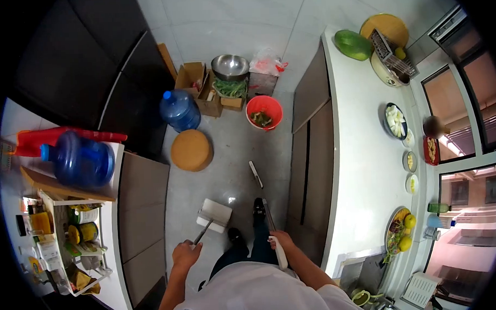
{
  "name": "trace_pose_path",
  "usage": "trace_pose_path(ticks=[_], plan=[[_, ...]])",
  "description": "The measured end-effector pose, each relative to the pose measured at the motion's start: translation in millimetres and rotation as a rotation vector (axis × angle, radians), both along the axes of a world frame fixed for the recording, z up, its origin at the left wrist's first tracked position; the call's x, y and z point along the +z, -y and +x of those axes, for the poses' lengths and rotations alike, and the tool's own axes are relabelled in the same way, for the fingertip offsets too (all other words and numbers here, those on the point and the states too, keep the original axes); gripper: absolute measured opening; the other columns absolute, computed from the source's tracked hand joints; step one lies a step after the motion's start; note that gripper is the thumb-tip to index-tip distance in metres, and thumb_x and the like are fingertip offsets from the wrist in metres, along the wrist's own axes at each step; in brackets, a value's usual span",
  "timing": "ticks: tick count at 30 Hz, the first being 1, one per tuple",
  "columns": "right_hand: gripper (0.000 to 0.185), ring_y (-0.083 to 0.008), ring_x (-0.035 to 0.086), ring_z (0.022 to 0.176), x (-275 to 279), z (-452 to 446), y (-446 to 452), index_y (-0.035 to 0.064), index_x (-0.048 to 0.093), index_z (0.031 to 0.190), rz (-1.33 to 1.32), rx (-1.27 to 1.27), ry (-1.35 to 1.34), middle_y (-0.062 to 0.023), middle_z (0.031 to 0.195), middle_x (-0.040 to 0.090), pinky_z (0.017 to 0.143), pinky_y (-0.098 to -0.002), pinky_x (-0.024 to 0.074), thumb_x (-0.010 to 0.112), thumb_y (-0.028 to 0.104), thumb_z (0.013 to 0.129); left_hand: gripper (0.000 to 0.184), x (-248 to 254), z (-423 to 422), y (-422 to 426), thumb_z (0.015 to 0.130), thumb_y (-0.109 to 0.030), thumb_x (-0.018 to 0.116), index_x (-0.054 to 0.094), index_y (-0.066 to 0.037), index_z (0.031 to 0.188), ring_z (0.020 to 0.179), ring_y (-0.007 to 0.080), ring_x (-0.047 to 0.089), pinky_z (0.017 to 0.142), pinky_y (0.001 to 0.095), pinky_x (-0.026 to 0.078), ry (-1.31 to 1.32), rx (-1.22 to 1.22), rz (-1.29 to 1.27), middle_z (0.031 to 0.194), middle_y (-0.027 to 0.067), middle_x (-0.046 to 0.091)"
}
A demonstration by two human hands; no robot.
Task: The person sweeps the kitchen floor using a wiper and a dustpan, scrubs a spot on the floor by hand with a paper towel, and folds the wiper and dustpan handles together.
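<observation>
My left hand [186, 254] is closed around the handle of a white dustpan [215, 213], whose pan is low over the grey floor in front of my feet. In my right hand [282, 242] is a long-handled broom [267, 211] with a thick white grip end close to my waist. Its shaft slants down and away past my right shoe. Farther out, a narrow pale strip [256, 174] shows in line with the shaft; it looks like the broom's head, its bristles not clearly visible. The pan and this strip are apart.
Ahead on the floor are a round tan stool [191, 150], a blue water bottle [180, 111], a red basin [264, 112] with scraps, and cardboard boxes [209, 99]. Cabinets under a white counter [357, 151] run along the right. A shelf rack [71, 243] is at left.
</observation>
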State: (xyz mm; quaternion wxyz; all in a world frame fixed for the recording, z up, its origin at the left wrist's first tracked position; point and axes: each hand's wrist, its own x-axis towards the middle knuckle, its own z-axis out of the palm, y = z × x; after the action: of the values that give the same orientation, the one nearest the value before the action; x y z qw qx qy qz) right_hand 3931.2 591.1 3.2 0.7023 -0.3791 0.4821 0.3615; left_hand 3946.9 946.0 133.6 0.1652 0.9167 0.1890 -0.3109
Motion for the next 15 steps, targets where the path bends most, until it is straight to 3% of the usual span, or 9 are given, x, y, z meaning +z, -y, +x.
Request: trace_pose_path(ticks=[4,6,9,11,15], plan=[[0.022,-0.0165,0.048,0.044,-0.1,20.9,11.2,0.0027,0.047,0.097,-0.289,0.08,0.099,-0.0126,0.065,0.054,0.037,-0.0309,0.0403,0.061,0.014,0.084,0.048,-18.2,-5.8,-2.2,0.078,-0.046,0.059,0.065,-0.002,0.095,0.087,0.0363,0.062,0.078,0.042,0.049,0.022,0.005,-0.012,0.086,0.0218,0.065],[0.02,-0.0179,0.05,0.044,-17.3,42.9,22.9,0.0024,0.046,0.098,-0.307,0.073,0.128,-0.0128,0.066,0.055,0.037,-0.0315,0.0418,0.057,0.012,0.084,0.047,-12.7,-0.6,1.2,0.078,-0.047,0.06,0.065,-0.002,0.093,0.085,0.036,0.062,0.076,0.0424,0.049,-0.011,0.017,0.013,0.085,0.0209,0.065],[0.029,-0.0187,0.05,0.045,-36.6,86.5,42.9,0.0013,0.045,0.111,-0.365,0.106,0.18,-0.0146,0.069,0.057,0.038,-0.0312,0.043,0.053,0.011,0.085,0.047,-37.3,-6.6,-8.6,0.076,-0.046,0.062,0.066,-0.003,0.093,0.086,0.0355,0.062,0.076,0.0423,0.05,-0.083,0.117,-0.022,0.087,0.0208,0.065],[0.045,-0.0192,0.052,0.047,-27.9,121.0,50.0,0.0029,0.039,0.127,-0.414,0.102,0.126,-0.0156,0.071,0.057,0.039,-0.0323,0.0441,0.052,0.01,0.084,0.046,-34.7,-1.8,-5.2,0.075,-0.046,0.063,0.066,-0.003,0.093,0.086,0.0353,0.062,0.076,0.042,0.05,-0.085,0.139,-0.004,0.088,0.0208,0.065],[0.058,-0.0198,0.053,0.049,-85.2,152.9,66.2,0.0093,0.029,0.138,-0.393,0.208,0.132,-0.0163,0.075,0.058,0.041,-0.0341,0.0452,0.051,0.009,0.084,0.044,-42.0,4.5,-0.4,0.072,-0.045,0.067,0.068,-0.004,0.09,0.083,0.0347,0.064,0.075,0.0412,0.051,-0.08,0.218,0.014,0.085,0.0194,0.066]])
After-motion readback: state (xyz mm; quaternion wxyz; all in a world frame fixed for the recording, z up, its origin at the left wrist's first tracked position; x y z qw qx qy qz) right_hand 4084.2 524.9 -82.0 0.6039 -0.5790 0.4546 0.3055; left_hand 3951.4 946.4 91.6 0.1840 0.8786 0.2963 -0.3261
